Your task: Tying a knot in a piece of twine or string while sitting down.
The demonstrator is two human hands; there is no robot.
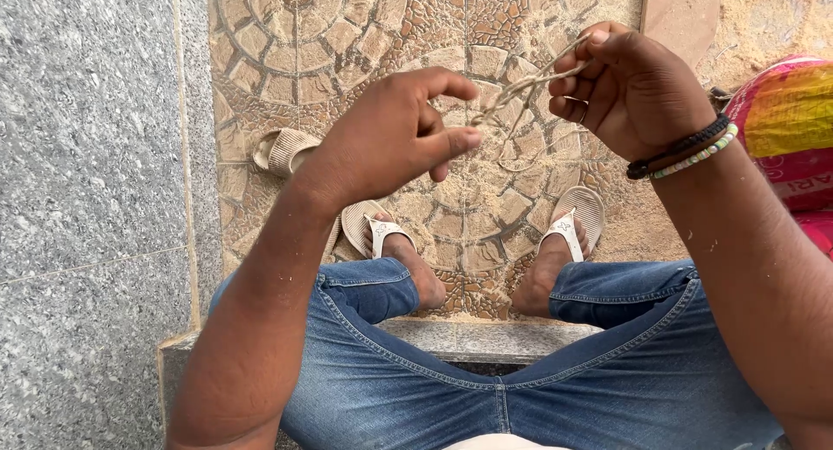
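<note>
Pinching a thin pale cord [521,90] in curled fingers, the right hand [629,85] is raised over the patterned floor [486,16]. The cord's other end is lightly nipped between the left hand's [390,133] extended forefinger and thumb.

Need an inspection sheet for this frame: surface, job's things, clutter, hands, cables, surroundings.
Surface: patterned stone floor, dusted with pale sawdust.
Job's things: thin fibre twine stretched between both hands.
Clutter: spare sandal lying on the floor; sawdust heap at top right.
Hands: left hand pinches one end of the twine; right hand grips the other, bead bracelets on the wrist.
Cables: nothing seen.
Surroundings: grey granite slab at left, colourful sack at right, stone step under the seated person.
</note>
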